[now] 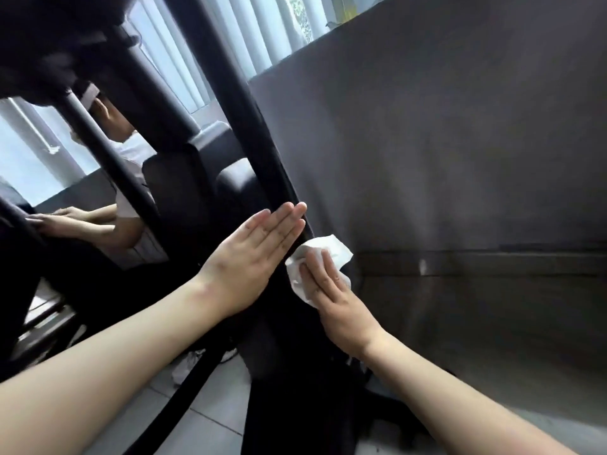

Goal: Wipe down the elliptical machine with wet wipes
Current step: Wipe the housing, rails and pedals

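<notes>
Head view shows your right hand [331,300] pressing a crumpled white wet wipe [335,254] against the black slanted bar of the elliptical machine [262,142], fingers closed over it. Your left hand [253,257] lies flat and empty on the same bar, fingers straight and together.

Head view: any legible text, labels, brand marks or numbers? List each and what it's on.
None legible.
Black machine post: no label or brand mark shows.
White wipe under the right hand: blank.
Grey wall: bare.
Yellowish object on the sill at the top: too blurred to tell if it carries print.
</notes>
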